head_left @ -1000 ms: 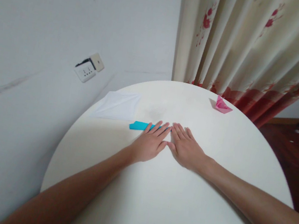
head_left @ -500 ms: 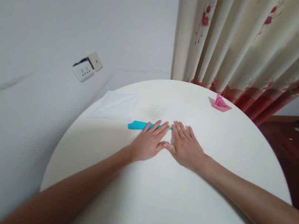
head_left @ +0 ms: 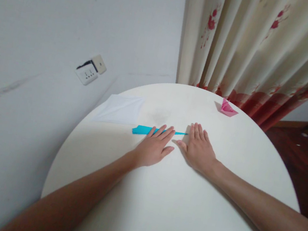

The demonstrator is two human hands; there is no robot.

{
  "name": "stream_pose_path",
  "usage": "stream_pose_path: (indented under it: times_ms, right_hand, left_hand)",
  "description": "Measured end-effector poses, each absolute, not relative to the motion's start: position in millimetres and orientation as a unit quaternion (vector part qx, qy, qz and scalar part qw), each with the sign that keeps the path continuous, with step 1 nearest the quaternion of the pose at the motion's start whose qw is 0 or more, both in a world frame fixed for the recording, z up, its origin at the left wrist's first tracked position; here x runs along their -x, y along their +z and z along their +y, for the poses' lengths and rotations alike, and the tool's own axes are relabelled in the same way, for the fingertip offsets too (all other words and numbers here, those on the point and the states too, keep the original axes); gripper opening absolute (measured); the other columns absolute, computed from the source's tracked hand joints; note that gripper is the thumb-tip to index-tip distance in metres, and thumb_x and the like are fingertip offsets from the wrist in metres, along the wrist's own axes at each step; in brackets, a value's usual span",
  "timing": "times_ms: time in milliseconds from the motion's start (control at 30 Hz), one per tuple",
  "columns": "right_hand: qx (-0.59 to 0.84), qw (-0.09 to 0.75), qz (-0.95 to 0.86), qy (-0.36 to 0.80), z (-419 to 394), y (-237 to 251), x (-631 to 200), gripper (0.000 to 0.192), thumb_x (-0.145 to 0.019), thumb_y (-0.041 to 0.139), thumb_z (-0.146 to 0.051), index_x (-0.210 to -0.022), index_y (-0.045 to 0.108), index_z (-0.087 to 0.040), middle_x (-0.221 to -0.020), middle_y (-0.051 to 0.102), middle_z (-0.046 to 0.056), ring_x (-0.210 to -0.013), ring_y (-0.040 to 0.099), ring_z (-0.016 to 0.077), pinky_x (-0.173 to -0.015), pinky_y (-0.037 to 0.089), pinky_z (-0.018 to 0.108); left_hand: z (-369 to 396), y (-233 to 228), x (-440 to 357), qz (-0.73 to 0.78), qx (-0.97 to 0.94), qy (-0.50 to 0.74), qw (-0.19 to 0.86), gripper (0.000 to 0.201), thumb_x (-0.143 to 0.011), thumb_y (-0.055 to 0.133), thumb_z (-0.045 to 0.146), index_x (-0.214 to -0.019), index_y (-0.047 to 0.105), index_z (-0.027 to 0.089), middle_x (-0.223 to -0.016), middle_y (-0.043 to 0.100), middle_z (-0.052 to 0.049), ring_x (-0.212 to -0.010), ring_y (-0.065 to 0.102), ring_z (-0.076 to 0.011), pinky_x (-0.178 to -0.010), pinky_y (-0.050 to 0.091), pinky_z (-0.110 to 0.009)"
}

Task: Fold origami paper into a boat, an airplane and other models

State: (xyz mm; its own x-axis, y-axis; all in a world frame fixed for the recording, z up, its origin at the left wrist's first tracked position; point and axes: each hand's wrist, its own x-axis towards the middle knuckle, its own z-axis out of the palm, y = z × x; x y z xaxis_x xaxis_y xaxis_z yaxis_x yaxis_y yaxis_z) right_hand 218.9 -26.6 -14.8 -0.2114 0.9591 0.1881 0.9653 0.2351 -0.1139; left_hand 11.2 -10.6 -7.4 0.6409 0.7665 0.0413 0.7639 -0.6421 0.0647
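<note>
the blue paper (head_left: 140, 129) is hidden midway under the splayed left hand (head_left: 153, 147), its tip beside the flattened right hand (head_left: 199, 147).

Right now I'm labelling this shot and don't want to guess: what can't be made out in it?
All in the head view:
Blue paper: its middle, hidden under the left hand.
Its thin end: too fine to tell whether it stops beside the right hand or runs under it.
Table: near side, cut off by the bottom edge.
Curtain: top, cut off by the upper edge.
</note>
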Motion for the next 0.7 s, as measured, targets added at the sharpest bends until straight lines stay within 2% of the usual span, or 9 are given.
stream_pose_path:
  times_ms: [133,533,600,700]
  right_hand:
    - [0.528,0.12,-0.84,0.013,-28.6,-11.4,-212.6,0.087,-0.102,0.014,-0.064,-0.157,0.026,0.002,-0.164,0.023,0.024,-0.154,0.017,0.0334,-0.124,0.02,0.052]
    - [0.5,0.108,-0.859,0.038,-31.0,-14.0,-209.8,0.086,-0.102,0.017,-0.065,-0.156,0.031,0.001,-0.163,0.027,0.024,-0.153,0.022,0.0325,-0.123,0.021,0.054]
    - [0.499,0.104,-0.859,0.035,-30.8,-14.2,-209.7,0.087,-0.102,0.017,-0.065,-0.156,0.03,0.002,-0.163,0.026,0.024,-0.154,0.021,0.0329,-0.124,0.021,0.054]
    - [0.499,0.099,-0.86,0.033,-30.5,-14.5,-209.7,0.087,-0.102,0.017,-0.065,-0.156,0.03,0.002,-0.163,0.025,0.024,-0.153,0.021,0.0331,-0.124,0.021,0.054]
  left_hand:
    - [-10.7,-7.2,-11.4,0.425,-0.904,0.035,0.024,0.063,-0.105,0.029,0.049,-0.16,0.025,0.018,-0.168,0.023,-0.007,-0.156,0.014,-0.0278,-0.124,0.018,-0.055]
    - [-10.5,-8.1,-10.4,0.422,-0.906,0.027,0.011,0.064,-0.104,0.033,0.048,-0.161,0.02,0.021,-0.168,0.022,-0.008,-0.157,0.012,-0.0277,-0.124,0.019,-0.055]
    - [-12.0,-7.4,-10.7,0.432,-0.902,0.024,0.008,0.065,-0.104,0.034,0.049,-0.162,0.019,0.023,-0.168,0.021,-0.007,-0.157,0.011,-0.031,-0.123,0.019,-0.058]
    - [-16.2,-4.6,-12.2,0.469,-0.883,0.017,0.0,0.065,-0.102,0.036,0.054,-0.161,0.022,0.03,-0.169,0.02,-0.004,-0.154,0.012,-0.042,-0.119,0.021,-0.067]
